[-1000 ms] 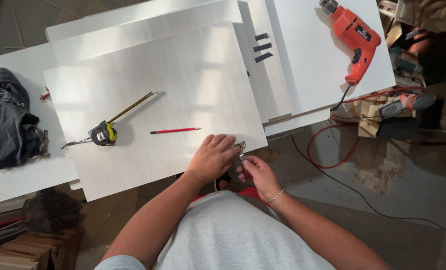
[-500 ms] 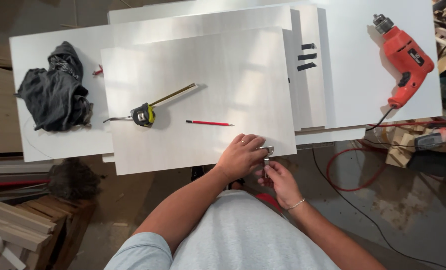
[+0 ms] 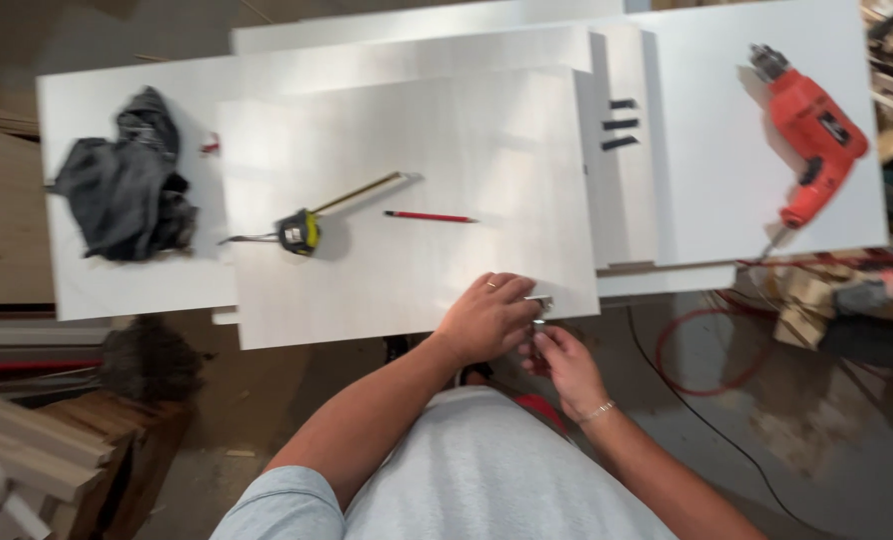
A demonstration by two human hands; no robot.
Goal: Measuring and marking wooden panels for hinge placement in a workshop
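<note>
Hands at the top panel's (image 3: 417,200) near edge: our left hand (image 3: 487,318) lies flat on it, our right hand (image 3: 559,358) pinches a small metal fitting (image 3: 539,300) there. Tape measure (image 3: 300,231), pencil (image 3: 429,216) lie behind; rag (image 3: 127,190) left, drill (image 3: 812,130) right.

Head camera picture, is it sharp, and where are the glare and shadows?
Head view: slightly soft with motion blur, worst at the edges, around the orange power drill and the dark crumpled cloth; the pale top wooden panel is brightly lit and a little washed out; the yellow-and-black tape measure casts a soft shadow; the floor below is dim.
</note>
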